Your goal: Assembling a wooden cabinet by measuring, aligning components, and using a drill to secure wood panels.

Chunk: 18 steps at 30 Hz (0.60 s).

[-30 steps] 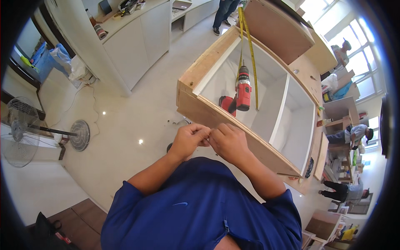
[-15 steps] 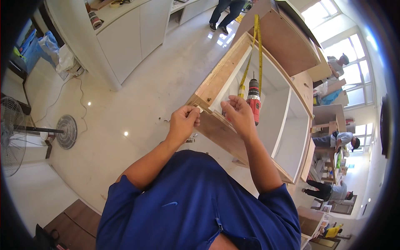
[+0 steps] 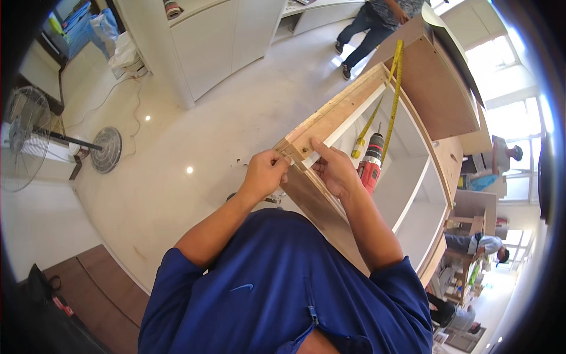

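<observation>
head view: both bare hands at the near corner of an open wooden cabinet with a pale inner lining. left hand: thumb and forefinger pressed together, pinching a small pale piece against or just beside the corner timber; piece mostly covered, kind and exact contact cannot be told. remaining fingers curled in. right hand: just right of the same corner, one digit stretched out along the top of the frame, others bent at its inner edge; whether these close on anything, cannot tell.

red and black drill: just beyond the right hand, in the cabinet opening, bit pointing away from the wearer, lower part hidden by the hand. yellow tape measure: beside the drill, blade running toward the far end of the cabinet in two lengths.

surroundings: pedestal fan on the glossy floor at left; white cupboards beyond; a person in dark trousers standing near the far end of the cabinet
</observation>
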Tool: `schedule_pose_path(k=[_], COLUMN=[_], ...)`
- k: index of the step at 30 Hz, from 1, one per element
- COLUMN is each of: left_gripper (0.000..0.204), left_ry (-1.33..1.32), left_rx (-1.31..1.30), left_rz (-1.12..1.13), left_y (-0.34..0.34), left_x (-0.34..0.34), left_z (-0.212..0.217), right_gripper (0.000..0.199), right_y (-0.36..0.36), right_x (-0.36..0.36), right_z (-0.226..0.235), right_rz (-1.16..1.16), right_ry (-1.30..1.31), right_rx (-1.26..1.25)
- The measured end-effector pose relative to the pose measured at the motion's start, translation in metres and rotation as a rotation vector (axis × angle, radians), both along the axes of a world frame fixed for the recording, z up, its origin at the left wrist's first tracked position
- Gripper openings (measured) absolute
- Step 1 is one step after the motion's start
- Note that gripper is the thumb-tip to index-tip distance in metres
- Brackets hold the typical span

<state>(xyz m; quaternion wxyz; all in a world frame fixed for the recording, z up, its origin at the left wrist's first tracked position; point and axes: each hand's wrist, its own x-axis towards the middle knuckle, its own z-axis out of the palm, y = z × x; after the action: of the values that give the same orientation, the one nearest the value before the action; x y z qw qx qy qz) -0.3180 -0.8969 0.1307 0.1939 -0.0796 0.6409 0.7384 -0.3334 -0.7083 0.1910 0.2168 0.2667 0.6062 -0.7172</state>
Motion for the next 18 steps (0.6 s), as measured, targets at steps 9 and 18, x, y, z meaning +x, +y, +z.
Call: schedule_pose_path(k=[9,18], left_gripper=[0.023,0.014], left_ry=[-0.002,0.047], left_rx=[0.086,0.310], left_rz=[0.097,0.147], left_y=[0.008,0.004], left_x=[0.006,0.009], left_z=[-0.007,-0.031], right_gripper=[0.051,0.059], right_y=[0.004,0.004], right_x=[-0.001,-0.004], right_z=[-0.004,-0.006], right_rz=[0.026,0.056], right_ry=[-0.016,0.004], right_rx=[-0.096,-0.105])
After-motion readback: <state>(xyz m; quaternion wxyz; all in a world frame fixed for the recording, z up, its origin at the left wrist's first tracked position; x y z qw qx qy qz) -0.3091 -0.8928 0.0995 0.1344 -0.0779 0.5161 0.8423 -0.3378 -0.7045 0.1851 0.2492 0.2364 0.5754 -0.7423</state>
